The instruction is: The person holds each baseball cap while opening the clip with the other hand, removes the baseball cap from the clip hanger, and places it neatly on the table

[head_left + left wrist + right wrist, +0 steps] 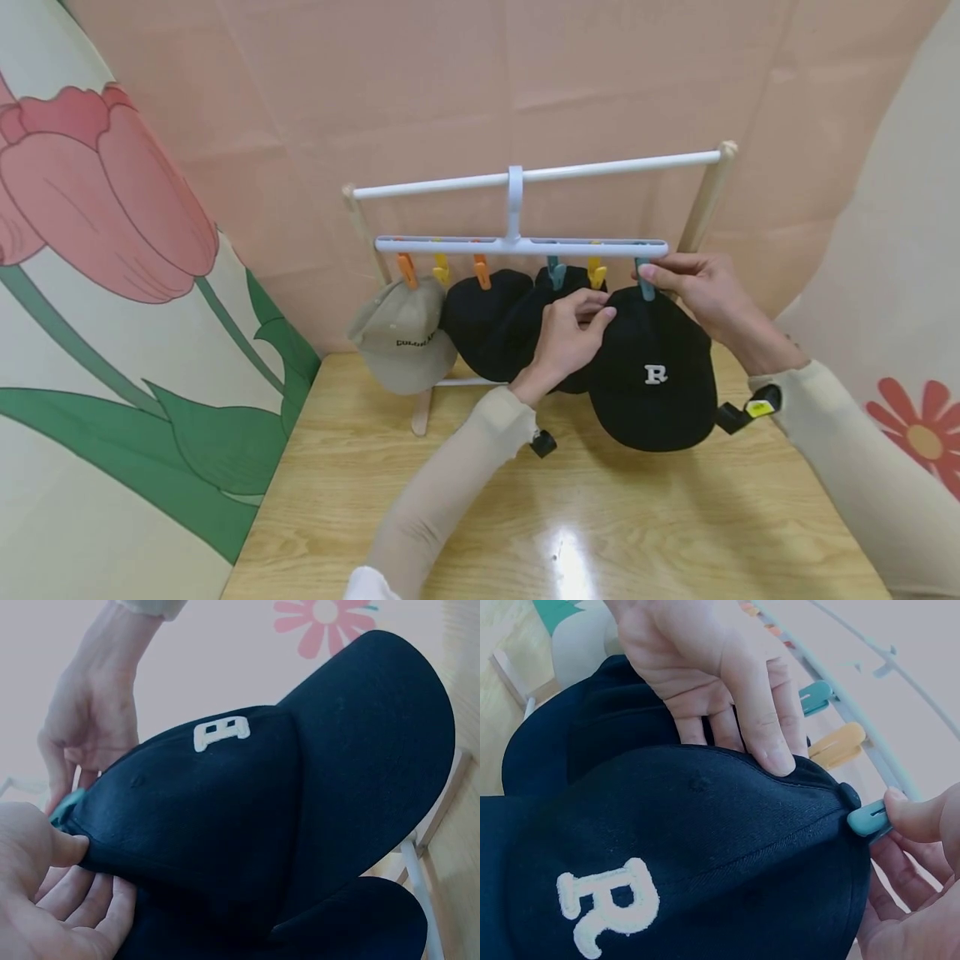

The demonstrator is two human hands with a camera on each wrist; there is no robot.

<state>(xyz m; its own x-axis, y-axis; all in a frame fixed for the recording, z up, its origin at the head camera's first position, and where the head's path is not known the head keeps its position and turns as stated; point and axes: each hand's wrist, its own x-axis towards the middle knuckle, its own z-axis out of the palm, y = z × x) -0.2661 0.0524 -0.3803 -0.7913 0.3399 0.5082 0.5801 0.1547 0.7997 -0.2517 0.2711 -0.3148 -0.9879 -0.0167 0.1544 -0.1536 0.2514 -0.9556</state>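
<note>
A black cap with a white letter R (651,375) hangs at the right end of a pale clip hanger (450,246). My right hand (708,292) pinches the teal clip (645,279) at the top of this cap, thumb in front and fingers behind. With thumb and fingertips my left hand (566,333) pinches the cap's edge, close to the clip in the left wrist view. Left of it, another black cap (487,321) and a beige cap (408,333) hang from orange clips, and dark fabric hangs behind my left hand.
The hanger hooks over the white top bar (615,169) of a wooden-legged rack (705,200) on a wood-grain table (337,517). Yellow clips (596,273) and a second teal clip (556,273) sit along the hanger. A pink cloth (390,83) covers the wall behind.
</note>
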